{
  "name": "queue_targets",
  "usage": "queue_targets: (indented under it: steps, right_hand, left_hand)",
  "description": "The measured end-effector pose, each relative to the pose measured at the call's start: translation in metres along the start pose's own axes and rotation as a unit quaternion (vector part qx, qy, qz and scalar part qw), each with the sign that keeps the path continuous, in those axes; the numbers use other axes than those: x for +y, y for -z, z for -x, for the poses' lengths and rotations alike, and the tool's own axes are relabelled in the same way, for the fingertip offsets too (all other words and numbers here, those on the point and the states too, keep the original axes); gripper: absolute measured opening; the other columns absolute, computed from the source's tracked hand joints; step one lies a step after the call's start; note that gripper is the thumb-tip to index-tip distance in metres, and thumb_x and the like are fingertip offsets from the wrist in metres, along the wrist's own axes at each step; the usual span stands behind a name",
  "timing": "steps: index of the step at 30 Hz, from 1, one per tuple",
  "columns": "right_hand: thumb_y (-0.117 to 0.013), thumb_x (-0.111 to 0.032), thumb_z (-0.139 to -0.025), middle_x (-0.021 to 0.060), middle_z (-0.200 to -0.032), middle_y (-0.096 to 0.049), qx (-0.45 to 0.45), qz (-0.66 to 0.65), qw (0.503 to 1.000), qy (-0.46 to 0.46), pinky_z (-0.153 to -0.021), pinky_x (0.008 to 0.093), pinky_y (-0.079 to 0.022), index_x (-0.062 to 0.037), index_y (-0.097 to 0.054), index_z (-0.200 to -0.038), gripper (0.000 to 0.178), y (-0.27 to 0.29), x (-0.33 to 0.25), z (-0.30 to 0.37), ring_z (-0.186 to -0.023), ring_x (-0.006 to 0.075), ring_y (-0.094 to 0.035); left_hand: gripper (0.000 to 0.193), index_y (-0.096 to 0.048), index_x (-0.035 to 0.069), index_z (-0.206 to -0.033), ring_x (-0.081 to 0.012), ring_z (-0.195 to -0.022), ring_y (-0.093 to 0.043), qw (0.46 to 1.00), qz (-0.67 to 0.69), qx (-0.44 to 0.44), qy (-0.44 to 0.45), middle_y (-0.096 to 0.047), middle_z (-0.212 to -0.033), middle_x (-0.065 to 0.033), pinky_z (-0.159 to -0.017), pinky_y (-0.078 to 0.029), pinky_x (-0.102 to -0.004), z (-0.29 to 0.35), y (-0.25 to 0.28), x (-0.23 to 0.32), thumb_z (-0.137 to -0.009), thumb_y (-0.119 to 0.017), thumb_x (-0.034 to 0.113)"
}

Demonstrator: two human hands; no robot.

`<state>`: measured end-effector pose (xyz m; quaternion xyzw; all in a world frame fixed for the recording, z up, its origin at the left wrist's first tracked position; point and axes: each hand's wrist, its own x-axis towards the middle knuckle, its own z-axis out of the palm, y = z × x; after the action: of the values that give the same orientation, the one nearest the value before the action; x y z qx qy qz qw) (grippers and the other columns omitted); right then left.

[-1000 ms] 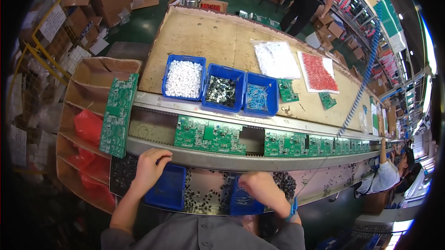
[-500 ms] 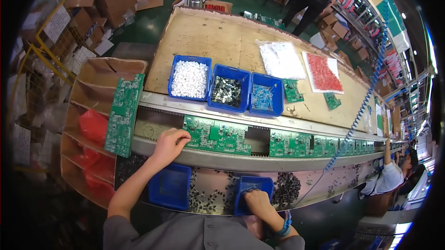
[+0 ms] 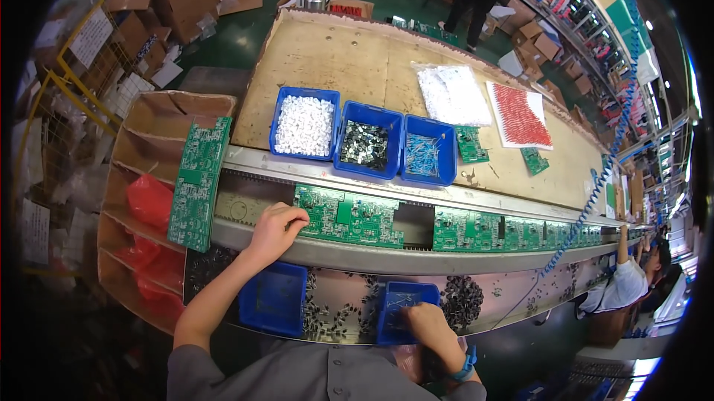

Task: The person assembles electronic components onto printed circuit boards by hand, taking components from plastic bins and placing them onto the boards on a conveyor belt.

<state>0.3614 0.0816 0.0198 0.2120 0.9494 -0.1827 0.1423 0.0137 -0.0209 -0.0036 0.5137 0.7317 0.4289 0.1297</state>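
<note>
My left hand (image 3: 277, 233) is over the rail, thumb and fingertips pinched together at the left edge of a green circuit board (image 3: 349, 217). Whatever may be between those fingertips is too small to make out. My right hand (image 3: 431, 325) is at the right side of a small blue bin (image 3: 387, 332) near my body, its fingers curled closed. Thin wire-leaded parts (image 3: 402, 301) lie in that bin, and the fingertips are partly hidden. Left of it is another blue bin (image 3: 273, 298), with loose black parts (image 3: 338, 319) scattered between the two.
More circuit boards (image 3: 465, 230) line the rail to the right. Beyond it stand blue bins of white parts (image 3: 303, 126), dark metallic parts (image 3: 364, 145) and blue leaded parts (image 3: 423, 154). An upright board (image 3: 199, 182) leans on a cardboard divider box (image 3: 141, 148). A coiled blue cable (image 3: 629, 96) hangs right.
My right hand has drawn back right from inside the blue bin, showing more wire-leaded parts. My left hand has shifted very slightly right. A person in the background has moved left.
</note>
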Motion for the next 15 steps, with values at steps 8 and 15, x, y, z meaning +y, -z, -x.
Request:
queue_targets:
  steps: [8, 15]
  right_hand:
    - [-0.059, -0.003, -0.070, 0.0103, -0.077, -0.062, 0.027, -0.037, 0.999, 0.024, -0.069, 0.0385, -0.050, -0.0075, -0.068, -0.084, 0.017, 0.048, -0.007, -0.003, -0.077, 0.0294, -0.061]
    - [-0.063, -0.003, -0.076, 0.0106, -0.077, -0.061, 0.135, -0.060, 0.986, 0.081, -0.067, 0.0391, -0.049, -0.0064, -0.066, -0.087, 0.012, 0.090, -0.020, -0.040, -0.076, 0.0301, -0.060]
  left_hand:
    - [0.004, -0.065, 0.004, -0.080, -0.0239, -0.071, -0.058, 1.000, 0.019, -0.002, 0.024, -0.065, -0.074, -0.0060, -0.067, -0.045, -0.0355, 0.000, 0.001, 0.001, -0.077, -0.068, 0.006]
    - [0.002, -0.066, 0.006, -0.076, -0.0240, -0.076, -0.057, 0.998, -0.018, 0.003, -0.057, -0.063, -0.076, -0.0046, -0.070, -0.045, -0.0364, 0.002, -0.002, -0.007, -0.075, -0.067, 0.007]
